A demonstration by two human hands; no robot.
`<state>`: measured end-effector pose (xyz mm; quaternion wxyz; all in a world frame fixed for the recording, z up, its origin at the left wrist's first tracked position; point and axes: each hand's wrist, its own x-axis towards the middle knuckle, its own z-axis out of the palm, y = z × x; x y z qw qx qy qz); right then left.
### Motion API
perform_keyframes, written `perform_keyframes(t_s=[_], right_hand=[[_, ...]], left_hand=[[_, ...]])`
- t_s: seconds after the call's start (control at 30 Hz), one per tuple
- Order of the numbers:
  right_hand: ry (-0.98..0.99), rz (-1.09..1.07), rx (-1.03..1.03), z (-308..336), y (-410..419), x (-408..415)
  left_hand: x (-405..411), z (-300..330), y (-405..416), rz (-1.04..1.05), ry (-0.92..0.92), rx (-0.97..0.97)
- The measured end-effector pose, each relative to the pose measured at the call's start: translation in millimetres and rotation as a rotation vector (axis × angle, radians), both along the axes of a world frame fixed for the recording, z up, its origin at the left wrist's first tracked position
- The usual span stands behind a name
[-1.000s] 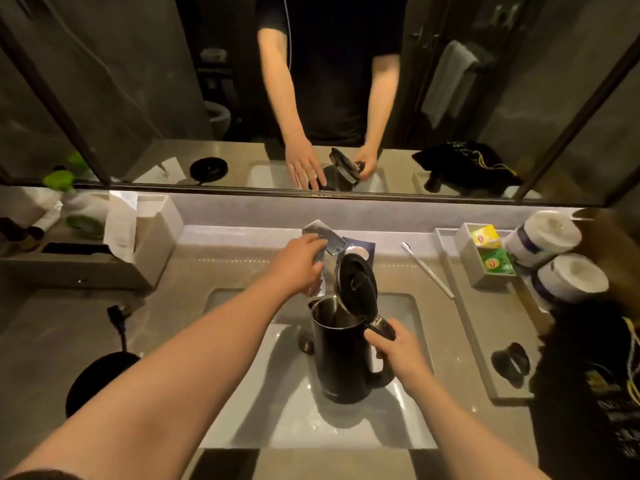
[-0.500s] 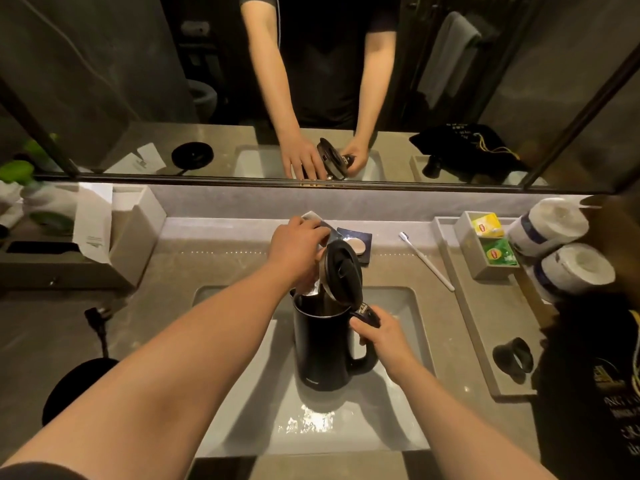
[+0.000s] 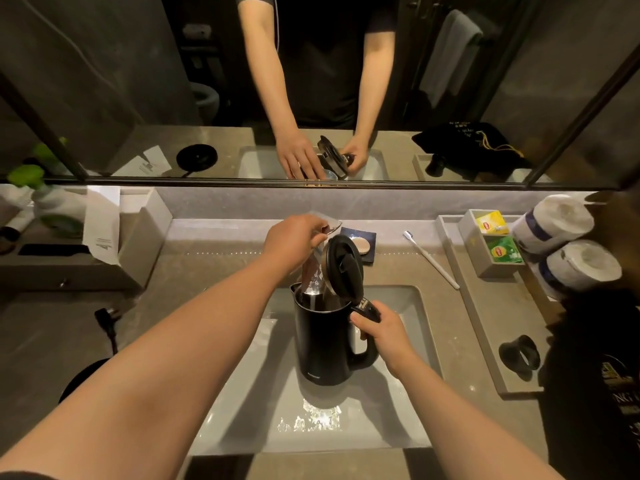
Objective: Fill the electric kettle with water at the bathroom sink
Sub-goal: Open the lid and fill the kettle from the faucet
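A black electric kettle (image 3: 323,344) stands upright in the white rectangular sink (image 3: 408,344), its lid (image 3: 344,268) flipped up. My right hand (image 3: 382,329) grips the kettle's handle on the right side. My left hand (image 3: 294,239) rests on the chrome faucet lever (image 3: 330,226) at the back of the basin. The faucet spout (image 3: 313,273) hangs over the kettle's open mouth, and water runs from it into the kettle. Drops glisten on the basin floor in front of the kettle.
The kettle's round black base (image 3: 79,379) with its plug (image 3: 105,320) lies on the left counter. A soap dish (image 3: 360,244), a toothbrush (image 3: 431,259), a tray (image 3: 491,341) with tea bags (image 3: 502,251) and paper rolls (image 3: 581,268) are to the right. A mirror spans the back wall.
Water has started running into the kettle. My left hand stays on the faucet lever, and my right hand keeps hold of the handle.
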<state>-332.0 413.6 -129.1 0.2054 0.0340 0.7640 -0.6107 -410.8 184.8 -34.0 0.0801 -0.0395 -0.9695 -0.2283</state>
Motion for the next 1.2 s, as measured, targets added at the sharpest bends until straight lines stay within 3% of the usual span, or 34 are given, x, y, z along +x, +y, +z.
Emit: perform_keyframes(t_s=[0.27, 1.2], right_hand=[[-0.010, -0.060, -0.014, -2, -1, 0], [-0.019, -0.081, -0.024, 2, -9, -4]], left_hand=[[11, -7, -10, -0.102, -0.046, 0.022], [17, -22, -10, -0.031, -0.115, 0.096]])
